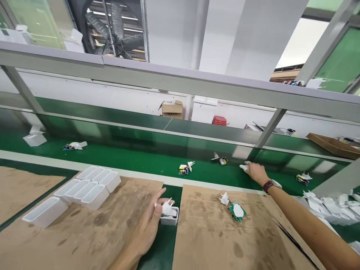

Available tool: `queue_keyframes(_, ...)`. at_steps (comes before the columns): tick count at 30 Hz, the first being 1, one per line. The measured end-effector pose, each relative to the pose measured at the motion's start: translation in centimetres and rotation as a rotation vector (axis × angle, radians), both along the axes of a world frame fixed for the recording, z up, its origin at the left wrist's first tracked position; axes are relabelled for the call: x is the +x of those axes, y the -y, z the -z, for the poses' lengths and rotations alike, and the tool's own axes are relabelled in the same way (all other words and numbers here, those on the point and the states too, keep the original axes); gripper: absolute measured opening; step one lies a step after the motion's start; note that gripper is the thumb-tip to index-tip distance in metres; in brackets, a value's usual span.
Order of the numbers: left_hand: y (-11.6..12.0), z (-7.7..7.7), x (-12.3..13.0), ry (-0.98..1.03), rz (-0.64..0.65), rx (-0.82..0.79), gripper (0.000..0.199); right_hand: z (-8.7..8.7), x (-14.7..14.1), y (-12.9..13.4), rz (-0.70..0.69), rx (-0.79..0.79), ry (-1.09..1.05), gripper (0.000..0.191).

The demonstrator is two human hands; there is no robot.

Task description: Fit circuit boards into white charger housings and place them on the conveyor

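My left hand (pixel 150 225) is closed around the left side of a small white plastic case (pixel 169 221), with the thumb over its top. A white plug head (pixel 167 206) with two pins sits at the case's opening, by the thumb. Over the green belt, my right hand (pixel 256 173) reaches out with fingers stretched and white covers on its fingertips; nothing shows in it. Nearest to it lies a circuit board with a plug (pixel 223 160). Another board (pixel 237 211), green with a white patch, lies on the right cardboard, wired to a plug head (pixel 224 199).
Several empty white cases (pixel 45 212) stand on the left cardboard (pixel 118 225). Tweezers (pixel 295 240) lie under my right forearm. More boards with plugs (pixel 184 169) rest on the green belt (pixel 152 161). White plastic parts (pixel 332 206) are piled at right. A metal rail (pixel 180 80) crosses above.
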State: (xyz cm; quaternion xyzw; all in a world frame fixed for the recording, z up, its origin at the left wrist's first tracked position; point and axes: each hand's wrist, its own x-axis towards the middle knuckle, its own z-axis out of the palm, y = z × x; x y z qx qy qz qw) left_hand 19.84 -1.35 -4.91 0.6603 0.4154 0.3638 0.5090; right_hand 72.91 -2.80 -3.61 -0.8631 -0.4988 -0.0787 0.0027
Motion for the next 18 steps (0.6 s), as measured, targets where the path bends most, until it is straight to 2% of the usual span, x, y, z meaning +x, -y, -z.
queue_keyframes(6,0.8,0.4,-0.1,0.062,0.032,-0.016,0.077,1.1,-4.0,-5.7,-0.178,0.066,-0.042,0.034)
queue_keyframes(12,1.9,-1.3,-0.1,0.029,0.076,-0.058,0.086,1.9,-7.7,-9.3,-0.314,0.15,-0.168,0.054)
queue_keyframes(15,1.9,-1.9,0.1,0.006,0.089,-0.05,0.09,1.1,-8.7,-9.7,-0.349,0.147,-0.229,0.045)
queue_keyframes(18,1.6,-1.7,0.2,0.016,0.084,-0.035,0.089,-0.5,-9.8,-9.4,-0.385,0.132,-0.299,0.039)
